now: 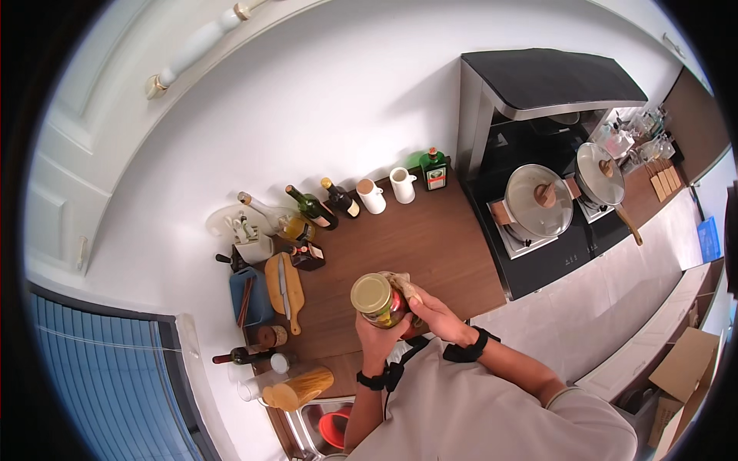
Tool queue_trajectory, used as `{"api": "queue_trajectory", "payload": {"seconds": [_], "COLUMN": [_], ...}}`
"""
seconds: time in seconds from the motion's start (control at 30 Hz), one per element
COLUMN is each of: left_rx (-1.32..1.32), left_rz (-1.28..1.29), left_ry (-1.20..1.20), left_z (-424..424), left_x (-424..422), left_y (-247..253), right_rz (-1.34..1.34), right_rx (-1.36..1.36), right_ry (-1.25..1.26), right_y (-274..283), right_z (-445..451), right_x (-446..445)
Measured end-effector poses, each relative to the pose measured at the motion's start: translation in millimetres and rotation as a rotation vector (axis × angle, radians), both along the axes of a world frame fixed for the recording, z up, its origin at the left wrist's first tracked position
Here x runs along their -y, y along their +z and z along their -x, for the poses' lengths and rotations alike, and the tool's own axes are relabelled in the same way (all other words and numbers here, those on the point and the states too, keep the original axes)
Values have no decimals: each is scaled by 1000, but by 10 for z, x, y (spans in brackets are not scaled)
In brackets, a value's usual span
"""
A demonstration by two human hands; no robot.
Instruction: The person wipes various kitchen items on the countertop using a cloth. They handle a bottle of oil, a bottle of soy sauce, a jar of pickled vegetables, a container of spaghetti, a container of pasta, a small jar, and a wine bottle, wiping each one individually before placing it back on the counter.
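A glass jar with a gold lid (371, 293) is in front of me, above the brown counter. My left hand (377, 334) grips its lower side. In my right hand (435, 313) is a crumpled beige cloth (402, 283), pressed against the jar's right side. The jar bears a colourful label, and its lower part is hidden by my fingers. Both wrists wear black straps.
Bottles, including a green one (434, 170), and white jugs (402, 185) line the wall. A knife (283, 285) lies on a wooden cutting board (296, 299). Lidded pans (539, 210) stand on the black cooktop (553, 271). A red basin (334, 427) sits in the sink.
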State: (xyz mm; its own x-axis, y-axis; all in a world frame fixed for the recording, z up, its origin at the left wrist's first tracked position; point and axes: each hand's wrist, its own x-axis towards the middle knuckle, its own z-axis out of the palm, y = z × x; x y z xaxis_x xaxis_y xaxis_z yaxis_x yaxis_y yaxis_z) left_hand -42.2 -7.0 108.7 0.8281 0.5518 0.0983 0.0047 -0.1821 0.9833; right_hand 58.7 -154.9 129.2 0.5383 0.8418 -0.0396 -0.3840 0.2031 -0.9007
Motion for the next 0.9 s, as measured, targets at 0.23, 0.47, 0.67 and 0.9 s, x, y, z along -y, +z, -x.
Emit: {"api": "queue_trajectory", "payload": {"seconds": [0.23,0.47,0.67,0.9], "left_rx": [-11,-24,-163,-119], "left_rz": [55,-87,-325,-500], "left_ry": [-7,117,-22,-192], "left_z": [11,32,108,209], "left_x": [159,148,107,194], "left_y": [112,-148,-25,-142], "right_rz": [-32,211,403,294], "right_rx": [300,1185,1416,233], "right_ry": [-35,-109,-20,-8], "right_y": [197,390,531,148], "right_z": [-98,-12,-123,-352], "right_x": [93,180,232,206]}}
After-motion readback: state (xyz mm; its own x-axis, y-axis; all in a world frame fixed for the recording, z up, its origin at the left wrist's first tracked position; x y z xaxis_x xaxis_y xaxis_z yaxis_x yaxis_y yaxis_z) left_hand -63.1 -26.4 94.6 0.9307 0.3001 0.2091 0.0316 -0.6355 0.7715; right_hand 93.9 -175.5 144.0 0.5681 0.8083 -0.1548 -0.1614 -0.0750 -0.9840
